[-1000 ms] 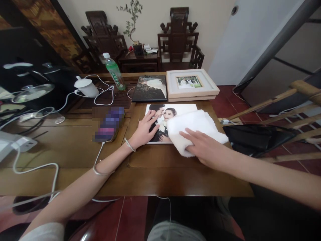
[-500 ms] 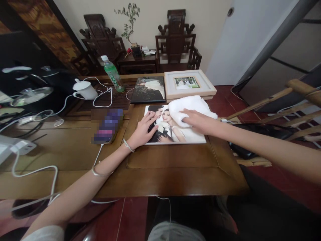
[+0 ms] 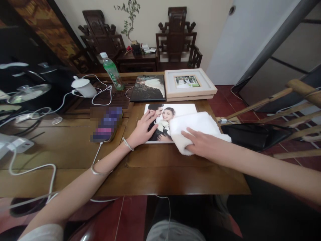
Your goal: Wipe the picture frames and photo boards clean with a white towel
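A white-edged photo panel showing a couple lies flat on the wooden table. Spread over its left edge, my left hand rests on the print with the fingers apart. My right hand grips a folded white towel, pressing it on the panel's right half. The towel hides that half and hangs past the panel's front and right edges; my thumb is tucked into its fold.
Behind the panel lie a dark photo panel and a pale wooden picture frame. To the left are a phone on a cable, a lidded white cup and a green-labelled bottle. A black bag sits at the right.
My right hand has drawn the towel toward me, from the panel's upper right down over its front edge. My left hand stays in place on the panel.
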The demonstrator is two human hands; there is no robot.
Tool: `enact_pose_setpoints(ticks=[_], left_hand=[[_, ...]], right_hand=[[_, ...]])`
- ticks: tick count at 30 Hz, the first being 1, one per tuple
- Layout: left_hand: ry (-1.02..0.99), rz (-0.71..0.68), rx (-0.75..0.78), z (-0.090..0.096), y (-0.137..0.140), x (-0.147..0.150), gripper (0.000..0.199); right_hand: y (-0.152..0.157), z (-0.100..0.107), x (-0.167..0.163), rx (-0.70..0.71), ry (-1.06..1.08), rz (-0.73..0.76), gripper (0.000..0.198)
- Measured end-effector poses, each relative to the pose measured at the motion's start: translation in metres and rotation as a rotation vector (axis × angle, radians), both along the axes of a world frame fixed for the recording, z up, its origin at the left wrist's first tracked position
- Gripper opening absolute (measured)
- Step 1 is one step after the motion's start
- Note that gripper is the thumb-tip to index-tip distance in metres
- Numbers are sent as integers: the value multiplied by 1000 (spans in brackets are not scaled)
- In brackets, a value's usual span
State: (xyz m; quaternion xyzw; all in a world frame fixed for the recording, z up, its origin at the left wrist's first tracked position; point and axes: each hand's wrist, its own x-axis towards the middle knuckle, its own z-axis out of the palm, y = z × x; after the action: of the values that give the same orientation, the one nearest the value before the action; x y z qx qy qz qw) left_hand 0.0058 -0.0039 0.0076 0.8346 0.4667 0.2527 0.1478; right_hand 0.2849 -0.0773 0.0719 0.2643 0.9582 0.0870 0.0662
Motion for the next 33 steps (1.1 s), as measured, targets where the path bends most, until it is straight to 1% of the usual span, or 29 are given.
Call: enact_pose_setpoints(ticks=[2,4,8,10,11,12,14,17,20,22,23,24,26,29,31,33], left_hand=[[2,-5,-1,1,0,0,50],[3,-11,-4,2,-1,0,50],[-1,-4,-11,2,0,-1,54],[-5,6,-20,1,0,-2,57],[-7,10,-25,0,0,-2,57],[-11,16,-31,0,1,-2,57],[-21,30,-37,-1,1,-2,57],[-36,46,-36,-3,2,-1,56],[-42,58,-24,-4,2,0,54],[-42,58,-17,-5,3,1,53],[-43,58,-13,-5,3,1,52],[-43,56,-10,-5,3,1,52],[-42,57,-5,-4,3,1,53],[-41,56,4,-4,3,0,54],[-45,45,14,-3,3,-1,53],[-51,31,19,-4,4,-1,52]], right_hand=[[15,6,3,-42,21,-21,40],[37,9,4,-79,58,-73,44],[80,6,3,-119,120,-171,46],[88,3,1,-114,127,-191,48],[86,1,-1,-114,121,-197,49],[81,-1,-2,-117,115,-206,49],[60,-2,-6,-126,117,-224,48],[13,0,-13,-159,154,-218,45],[-28,7,-22,-235,134,-180,42],[-41,12,-26,-259,110,-157,41],[-41,13,-28,-260,102,-150,41],[-38,14,-29,-255,99,-148,42],[-19,13,-29,-231,116,-157,44],[25,7,-28,-198,178,-164,45],[56,4,-27,-226,206,-176,44],[83,2,-27,-255,211,-215,50]])
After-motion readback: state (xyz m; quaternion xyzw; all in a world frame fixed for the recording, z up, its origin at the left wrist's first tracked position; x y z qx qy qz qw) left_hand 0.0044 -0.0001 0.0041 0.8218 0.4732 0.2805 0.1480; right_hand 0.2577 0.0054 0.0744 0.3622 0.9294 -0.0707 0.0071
